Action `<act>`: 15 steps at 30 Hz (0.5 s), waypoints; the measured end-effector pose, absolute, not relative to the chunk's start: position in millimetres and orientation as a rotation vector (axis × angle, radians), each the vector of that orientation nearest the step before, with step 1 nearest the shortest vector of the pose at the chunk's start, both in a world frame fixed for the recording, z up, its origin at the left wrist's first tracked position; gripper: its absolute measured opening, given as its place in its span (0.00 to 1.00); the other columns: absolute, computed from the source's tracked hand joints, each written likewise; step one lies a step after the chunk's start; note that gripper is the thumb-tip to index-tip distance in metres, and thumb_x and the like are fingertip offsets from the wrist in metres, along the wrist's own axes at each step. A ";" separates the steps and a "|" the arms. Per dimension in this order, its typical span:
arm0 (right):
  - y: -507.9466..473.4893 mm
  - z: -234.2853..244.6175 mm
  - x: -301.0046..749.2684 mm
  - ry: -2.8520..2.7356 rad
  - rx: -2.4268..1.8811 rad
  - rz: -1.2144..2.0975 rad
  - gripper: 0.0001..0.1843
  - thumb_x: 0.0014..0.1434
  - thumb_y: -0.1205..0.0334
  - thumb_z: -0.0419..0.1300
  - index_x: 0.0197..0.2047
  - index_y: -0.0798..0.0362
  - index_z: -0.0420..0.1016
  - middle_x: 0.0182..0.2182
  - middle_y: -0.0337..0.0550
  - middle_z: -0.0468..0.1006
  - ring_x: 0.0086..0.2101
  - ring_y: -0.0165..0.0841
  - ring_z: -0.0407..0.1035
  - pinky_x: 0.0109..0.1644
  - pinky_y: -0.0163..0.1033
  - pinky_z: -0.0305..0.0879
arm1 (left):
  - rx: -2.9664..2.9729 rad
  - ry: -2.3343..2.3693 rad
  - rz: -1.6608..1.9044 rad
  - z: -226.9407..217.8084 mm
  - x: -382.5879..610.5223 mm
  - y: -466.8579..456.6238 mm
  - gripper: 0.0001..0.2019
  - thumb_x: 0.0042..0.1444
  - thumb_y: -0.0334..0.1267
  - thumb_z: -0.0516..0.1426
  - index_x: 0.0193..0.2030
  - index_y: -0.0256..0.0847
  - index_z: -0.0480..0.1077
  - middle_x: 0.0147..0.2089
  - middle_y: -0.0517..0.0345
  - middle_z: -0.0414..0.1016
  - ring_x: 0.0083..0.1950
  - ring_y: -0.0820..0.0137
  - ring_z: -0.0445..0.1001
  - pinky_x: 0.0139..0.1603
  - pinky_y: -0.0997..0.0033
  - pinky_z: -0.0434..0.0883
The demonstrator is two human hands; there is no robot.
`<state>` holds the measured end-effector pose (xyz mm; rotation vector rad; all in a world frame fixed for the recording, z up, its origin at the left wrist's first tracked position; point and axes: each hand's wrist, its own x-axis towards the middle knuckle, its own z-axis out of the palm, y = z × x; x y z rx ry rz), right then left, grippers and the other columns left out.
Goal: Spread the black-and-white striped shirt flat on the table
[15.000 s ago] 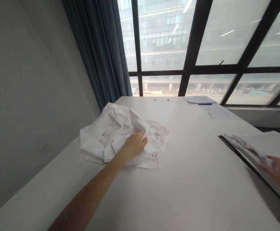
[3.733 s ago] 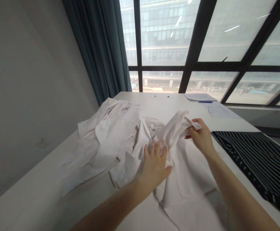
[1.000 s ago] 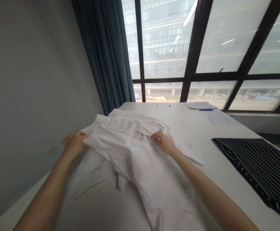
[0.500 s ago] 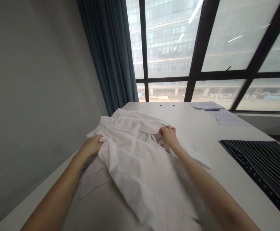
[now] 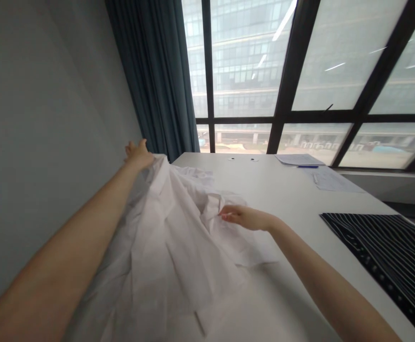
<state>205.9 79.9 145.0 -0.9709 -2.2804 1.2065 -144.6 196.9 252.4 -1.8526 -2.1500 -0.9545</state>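
Observation:
A white shirt (image 5: 178, 237), loose and creased, spreads over the near part of the table, its upper left part lifted in a tall fold. My left hand (image 5: 138, 156) is raised at that upper edge beside the wall, gripping the cloth; its fingertips are partly hidden. Lower and to the right, my right hand (image 5: 245, 217) pinches a fold of the shirt between thumb and fingers, with the palm turned down. The near end of the shirt is blurred.
On the white table (image 5: 285, 199) lies a dark striped cloth (image 5: 378, 251) at the right. Papers (image 5: 300, 160) and a blue pen (image 5: 307, 166) lie at the far right. A grey wall (image 5: 57, 142) borders the left side; a blue curtain (image 5: 157, 80) hangs behind.
My left hand has moved up and away, raising the shirt's left part. My right hand has shifted slightly left and down, and the shirt has swung to the left.

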 end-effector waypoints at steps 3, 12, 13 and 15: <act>70.9 131.8 219.5 -2.489 -1.197 1.064 0.20 0.62 0.52 0.55 0.53 0.51 0.73 0.52 0.50 0.76 0.49 0.42 0.71 0.54 0.47 0.67 | -1.987 -2.210 -0.725 207.1 -119.3 172.1 0.23 0.64 0.40 0.50 0.62 0.28 0.58 0.71 0.30 0.45 0.70 0.46 0.48 0.62 0.41 0.54; 32.9 98.9 287.9 -2.439 -1.350 0.631 0.22 0.63 0.54 0.51 0.58 0.51 0.69 0.56 0.50 0.72 0.55 0.42 0.67 0.59 0.49 0.61 | -2.178 -2.159 -0.062 66.8 -97.3 117.6 0.36 0.62 0.59 0.43 0.73 0.44 0.42 0.73 0.37 0.44 0.71 0.41 0.47 0.60 0.29 0.50; 29.8 92.8 308.1 -2.411 -1.431 0.507 0.22 0.63 0.53 0.50 0.57 0.51 0.69 0.56 0.52 0.72 0.55 0.44 0.66 0.59 0.51 0.61 | -2.195 -2.147 -0.062 59.2 -105.1 116.4 0.35 0.64 0.57 0.42 0.73 0.45 0.40 0.74 0.41 0.42 0.72 0.45 0.45 0.62 0.32 0.49; 22.8 77.8 355.9 -2.299 -1.688 0.208 0.23 0.62 0.54 0.49 0.56 0.54 0.70 0.55 0.57 0.72 0.55 0.49 0.66 0.57 0.56 0.62 | -2.232 -2.118 -0.105 50.4 -119.1 115.3 0.33 0.65 0.54 0.40 0.73 0.45 0.39 0.74 0.46 0.41 0.73 0.51 0.45 0.64 0.37 0.49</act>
